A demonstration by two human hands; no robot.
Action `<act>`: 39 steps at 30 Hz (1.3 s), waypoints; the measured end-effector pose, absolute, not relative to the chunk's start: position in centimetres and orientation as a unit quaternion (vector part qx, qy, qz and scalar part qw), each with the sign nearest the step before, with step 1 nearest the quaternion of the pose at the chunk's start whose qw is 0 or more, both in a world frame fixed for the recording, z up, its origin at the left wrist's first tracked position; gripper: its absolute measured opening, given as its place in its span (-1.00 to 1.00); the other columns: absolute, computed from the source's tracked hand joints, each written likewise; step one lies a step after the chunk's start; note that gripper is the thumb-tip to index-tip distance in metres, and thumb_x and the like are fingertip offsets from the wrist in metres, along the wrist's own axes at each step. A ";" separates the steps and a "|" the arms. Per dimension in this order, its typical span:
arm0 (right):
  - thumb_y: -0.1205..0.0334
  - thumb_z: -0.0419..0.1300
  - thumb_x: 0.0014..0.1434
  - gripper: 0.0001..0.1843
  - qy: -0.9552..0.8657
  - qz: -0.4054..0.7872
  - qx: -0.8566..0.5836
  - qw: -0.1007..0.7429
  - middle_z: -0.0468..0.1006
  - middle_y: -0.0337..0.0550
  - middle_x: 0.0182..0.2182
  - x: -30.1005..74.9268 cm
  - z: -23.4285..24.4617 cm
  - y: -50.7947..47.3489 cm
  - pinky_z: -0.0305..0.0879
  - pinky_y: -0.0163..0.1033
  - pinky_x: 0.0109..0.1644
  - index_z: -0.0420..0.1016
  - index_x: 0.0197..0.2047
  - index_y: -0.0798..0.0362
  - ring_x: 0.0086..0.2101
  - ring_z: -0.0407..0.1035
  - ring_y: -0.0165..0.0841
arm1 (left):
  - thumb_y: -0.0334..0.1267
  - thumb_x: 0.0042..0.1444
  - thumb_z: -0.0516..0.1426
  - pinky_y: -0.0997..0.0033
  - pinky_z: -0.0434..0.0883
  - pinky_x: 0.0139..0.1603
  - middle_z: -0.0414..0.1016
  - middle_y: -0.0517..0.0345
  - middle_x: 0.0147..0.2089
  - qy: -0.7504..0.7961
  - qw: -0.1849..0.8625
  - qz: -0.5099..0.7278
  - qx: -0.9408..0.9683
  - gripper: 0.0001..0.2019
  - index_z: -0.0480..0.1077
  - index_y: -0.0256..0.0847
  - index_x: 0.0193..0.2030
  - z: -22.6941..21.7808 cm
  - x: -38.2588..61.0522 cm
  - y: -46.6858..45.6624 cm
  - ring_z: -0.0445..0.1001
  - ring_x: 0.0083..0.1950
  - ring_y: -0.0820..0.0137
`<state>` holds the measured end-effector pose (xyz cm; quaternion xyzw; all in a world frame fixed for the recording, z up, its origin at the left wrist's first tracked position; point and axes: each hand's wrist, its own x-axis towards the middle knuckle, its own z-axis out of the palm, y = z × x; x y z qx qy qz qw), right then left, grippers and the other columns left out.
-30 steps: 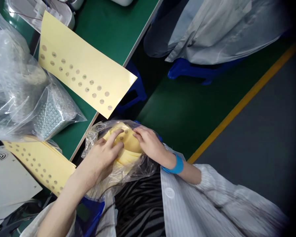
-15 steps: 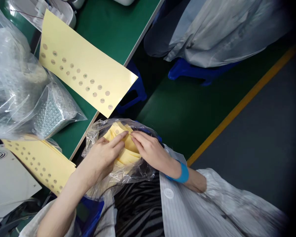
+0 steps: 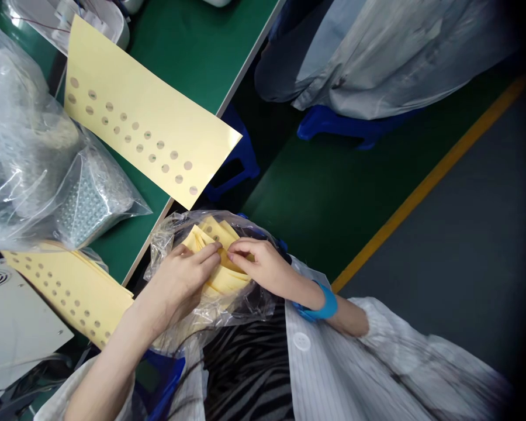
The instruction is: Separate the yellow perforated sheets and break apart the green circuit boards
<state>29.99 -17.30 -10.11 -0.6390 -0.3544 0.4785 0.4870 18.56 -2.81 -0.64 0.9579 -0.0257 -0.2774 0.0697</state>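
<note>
On my lap lies an open clear plastic bag (image 3: pixel 239 316) with several folded yellow sheets (image 3: pixel 221 282) bunched inside it, some with round grey-brown dots. My left hand (image 3: pixel 180 273) reaches in from the left, its fingers bent and closed on the yellow sheets. Beside its fingertips, my right hand (image 3: pixel 265 266), with a blue band (image 3: pixel 318 301) at the wrist, pinches thumb and forefinger together just above the sheets. Whatever is in that pinch is too small to make out.
A flat yellow dotted sheet (image 3: pixel 153 111) overhangs the green table (image 3: pixel 193 52). Left are a clear bag of bubble-wrapped items (image 3: pixel 30 152), a stack of dotted sheets (image 3: pixel 65 292) and a pale vented box (image 3: pixel 21 318). A seated person (image 3: pixel 377 58) is at upper right.
My right hand has drawn slightly down, and its fingers have bent from stretched to a pinch. The left fingers have shifted a little down; one more sheet edge stands up near them.
</note>
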 end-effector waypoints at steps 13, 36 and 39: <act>0.10 -0.08 0.37 -0.60 -0.351 0.540 -0.572 0.508 0.41 -0.19 -0.37 31.0 -11.0 -17.3 0.24 -0.23 -0.03 0.36 -0.42 0.08 -0.25 0.35 -0.37 | -0.56 0.08 -0.04 0.25 0.34 -0.19 0.40 0.09 0.10 -0.036 0.079 -0.280 0.956 -0.66 0.27 -0.20 -0.03 -0.7 18.9 -2.7 0.41 -0.28 0.34; -0.03 -0.14 0.38 -0.50 -0.303 0.573 -0.592 0.478 0.57 -0.08 -0.22 30.2 -11.2 -16.9 0.27 -0.17 0.08 0.51 -0.23 0.09 -0.09 0.42 -0.30 | -0.54 0.10 -0.04 0.24 0.37 -0.17 0.41 0.08 -0.04 -0.042 0.067 -0.321 0.944 -0.72 0.30 -0.20 -0.09 0.4 19.0 -3.0 0.39 -0.29 0.32; 0.16 -0.01 0.34 -0.63 -0.342 0.538 -0.613 0.467 0.58 -0.11 -0.27 30.2 -11.5 -16.8 0.29 -0.23 -0.02 0.53 -0.34 0.11 -0.16 0.45 -0.32 | -0.53 0.09 -0.01 0.26 0.37 -0.19 0.40 0.10 -0.04 -0.039 0.049 -0.316 0.947 -0.73 0.33 -0.17 -0.12 0.9 18.6 -3.0 0.35 -0.32 0.33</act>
